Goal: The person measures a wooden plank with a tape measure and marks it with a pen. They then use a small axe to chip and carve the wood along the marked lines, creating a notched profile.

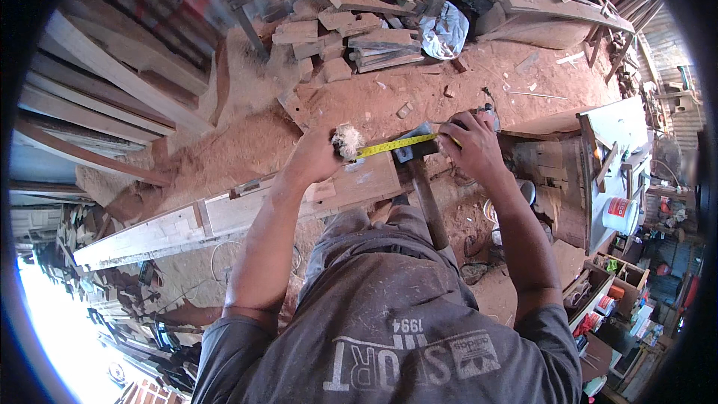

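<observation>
A yellow tape measure [396, 146] stretches between my two hands, above the end of a long pale board. My left hand [315, 155] is closed at the tape's left end, around a whitish, rough-looking lump [348, 141] that may be the tape's case. At the other end, the fingers of my right hand [473, 144] pinch the tape's blade. Beneath the blade a hammer [428, 206] rests at the board's end, its wooden handle pointing toward my body. The wooden board [366, 181] runs from under my hands to the lower left.
Stacked wood offcuts [355, 22] and a white plastic bag [445, 31] lie on the sawdust-covered ground ahead. Curved planks [112, 75] lean on the left. To the right stand a wooden bench [550, 172], a white bucket [621, 214] and a wooden crate [627, 278].
</observation>
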The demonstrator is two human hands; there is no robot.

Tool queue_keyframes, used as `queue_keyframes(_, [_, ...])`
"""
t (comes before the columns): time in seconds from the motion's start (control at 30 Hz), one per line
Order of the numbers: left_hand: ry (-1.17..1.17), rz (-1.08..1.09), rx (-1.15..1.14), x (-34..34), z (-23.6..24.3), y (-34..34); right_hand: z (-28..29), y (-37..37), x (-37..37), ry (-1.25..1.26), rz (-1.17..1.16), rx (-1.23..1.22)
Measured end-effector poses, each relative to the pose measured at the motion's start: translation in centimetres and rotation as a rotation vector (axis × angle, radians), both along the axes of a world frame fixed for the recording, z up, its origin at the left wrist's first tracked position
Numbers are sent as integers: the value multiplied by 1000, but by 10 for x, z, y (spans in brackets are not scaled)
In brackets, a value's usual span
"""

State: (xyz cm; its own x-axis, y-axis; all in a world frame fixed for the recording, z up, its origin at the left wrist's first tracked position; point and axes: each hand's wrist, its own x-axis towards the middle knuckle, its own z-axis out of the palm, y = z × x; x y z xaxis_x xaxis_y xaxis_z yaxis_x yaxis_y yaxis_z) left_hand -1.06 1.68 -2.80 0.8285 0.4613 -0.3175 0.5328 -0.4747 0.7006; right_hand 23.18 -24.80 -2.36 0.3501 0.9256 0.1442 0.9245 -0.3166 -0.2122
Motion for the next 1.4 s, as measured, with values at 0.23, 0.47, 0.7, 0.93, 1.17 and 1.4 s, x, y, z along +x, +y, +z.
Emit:
queue_keyframes(0.23, [-9, -58, 21, 0, -7, 5, 1, -1, -3, 10, -16, -2])
queue_keyframes(0.47, [-18, -74, -14, -2, 0, 8, 5, 0, -5, 38, -24, -1])
queue_keyframes(0.7, [-29, -86, -26, -4, 7, 14, 10, 7, -5, 26, 8, 44])
queue_keyframes(0.93, [82, -150, 40, -4, 2, 20, 12, 15, -2, 94, -3, 23])
queue_keyframes(1.17, [-71, -17, 3, -6, -19, 10, 3, 11, -5, 126, 9, 30])
queue_keyframes(1.4, [-221, 203, 25, -60, 34, 33, 10, 24, -26, 169, -54, 85])
